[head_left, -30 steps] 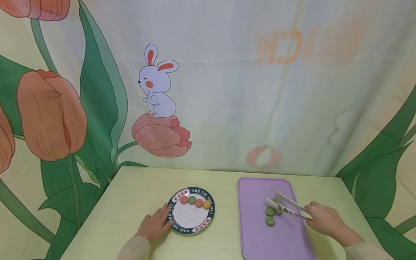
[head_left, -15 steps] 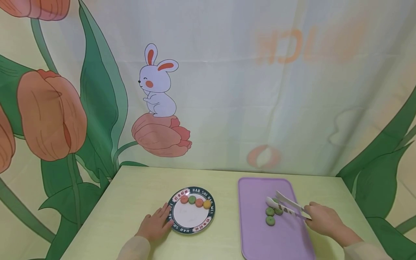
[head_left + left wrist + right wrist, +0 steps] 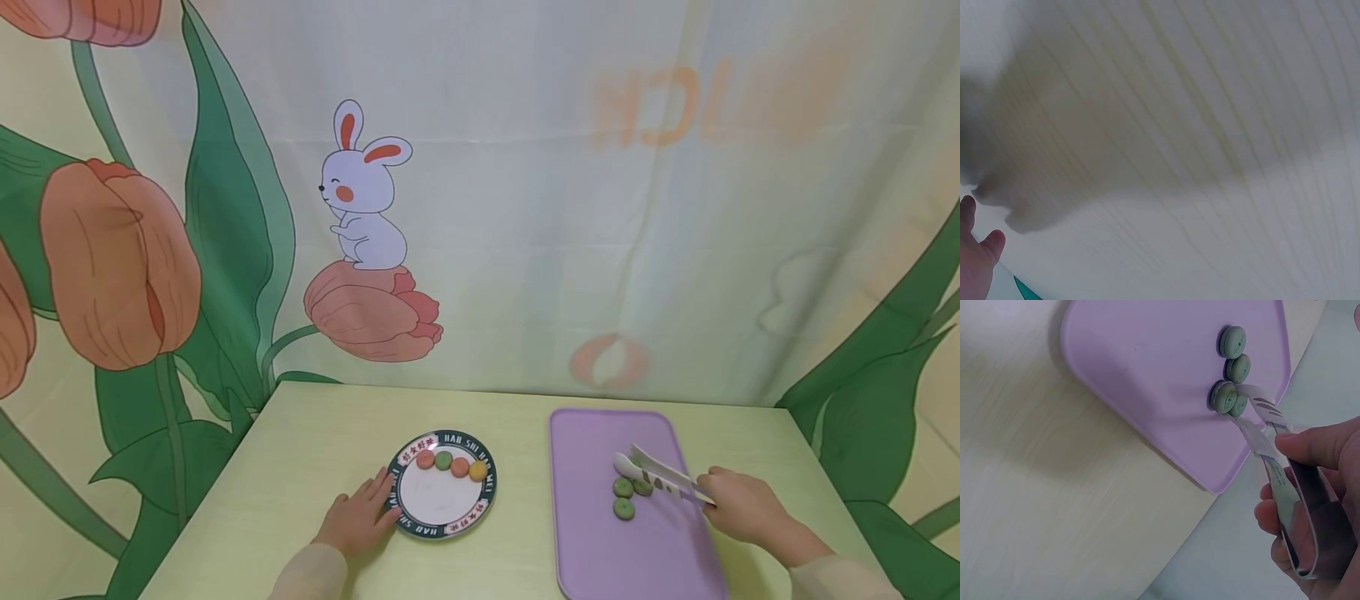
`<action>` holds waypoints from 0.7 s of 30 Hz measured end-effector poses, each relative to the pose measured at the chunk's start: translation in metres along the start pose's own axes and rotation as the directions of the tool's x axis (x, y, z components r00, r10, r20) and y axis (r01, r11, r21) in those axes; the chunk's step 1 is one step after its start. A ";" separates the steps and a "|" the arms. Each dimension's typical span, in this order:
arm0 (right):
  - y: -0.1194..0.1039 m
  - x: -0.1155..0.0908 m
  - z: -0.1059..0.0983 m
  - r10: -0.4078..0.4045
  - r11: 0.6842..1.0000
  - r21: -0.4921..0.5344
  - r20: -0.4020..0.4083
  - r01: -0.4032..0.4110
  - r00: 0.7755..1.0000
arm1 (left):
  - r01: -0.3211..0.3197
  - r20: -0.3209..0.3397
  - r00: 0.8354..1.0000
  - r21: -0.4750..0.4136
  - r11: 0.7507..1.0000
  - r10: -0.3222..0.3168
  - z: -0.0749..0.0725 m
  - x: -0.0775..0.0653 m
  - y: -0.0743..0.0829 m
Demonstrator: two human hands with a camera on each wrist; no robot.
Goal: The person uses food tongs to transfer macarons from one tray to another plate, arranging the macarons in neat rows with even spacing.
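The right hand [image 3: 746,504] grips the tongs [image 3: 660,482], thumb against one arm and fingers curled along the other. The arms of the tongs are parted by a narrow gap, and their pale tips are lowered over the far part of the tray [image 3: 630,558]. Four green macarons [image 3: 1232,342] lie together on the tray. Two of these, partly overlapping in the right wrist view, are positioned at the tips, one arm to each side; whether both tips make contact cannot be told. The other two extend from this pair in a short line toward the near end of the tray. The left hand [image 3: 358,518] grasps nothing: its fingers are extended, with the fingertips touching the left rim of the plate [image 3: 435,502] and the thumb at the rim nearer the person. The plate carries a row of four macarons along its far side, from left to right: pink macaron [image 3: 425,460], green macaron [image 3: 444,460], second pink macaron [image 3: 460,467], yellow macaron [image 3: 477,471]. The plate and the tray stand well apart on the table [image 3: 521,500], plate to the left. A curtain [image 3: 510,208] printed with tulips and a rabbit hangs behind.
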State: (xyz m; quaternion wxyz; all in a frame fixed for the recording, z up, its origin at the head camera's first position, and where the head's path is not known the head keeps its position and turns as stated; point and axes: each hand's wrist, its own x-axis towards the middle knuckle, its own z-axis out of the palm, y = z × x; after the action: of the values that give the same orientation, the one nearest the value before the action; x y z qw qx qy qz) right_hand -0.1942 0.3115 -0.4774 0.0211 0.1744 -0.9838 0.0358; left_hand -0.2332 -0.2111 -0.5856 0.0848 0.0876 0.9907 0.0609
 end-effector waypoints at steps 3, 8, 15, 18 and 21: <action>-0.001 0.000 0.000 -0.005 1.000 -0.006 -0.013 0.005 1.000 | 0.000 -0.003 1.000 -0.004 1.000 0.000 -0.001 0.000 0.000; -0.001 0.001 0.000 -0.001 1.000 0.000 -0.001 0.001 1.000 | 0.006 -0.002 1.000 0.000 1.000 -0.006 0.000 0.000 0.000; -0.001 0.001 -0.001 0.003 1.000 0.014 0.020 -0.003 1.000 | 0.005 -0.004 1.000 -0.004 1.000 -0.005 0.000 0.000 0.000; -0.002 0.001 -0.002 0.000 1.000 0.016 0.024 -0.001 1.000 | 0.005 -0.004 1.000 -0.010 1.000 -0.005 0.000 -0.001 0.000; -0.002 0.001 -0.003 -0.006 1.000 0.017 0.024 0.006 1.000 | 0.003 -0.003 1.000 -0.008 1.000 -0.003 0.000 0.000 0.000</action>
State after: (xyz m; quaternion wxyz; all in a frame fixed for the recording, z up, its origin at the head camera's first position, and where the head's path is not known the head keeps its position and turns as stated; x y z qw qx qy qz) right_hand -0.1943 0.3093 -0.4741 0.0080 0.1779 -0.9831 0.0418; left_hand -0.2327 -0.2115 -0.5860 0.0839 0.0859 0.9907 0.0648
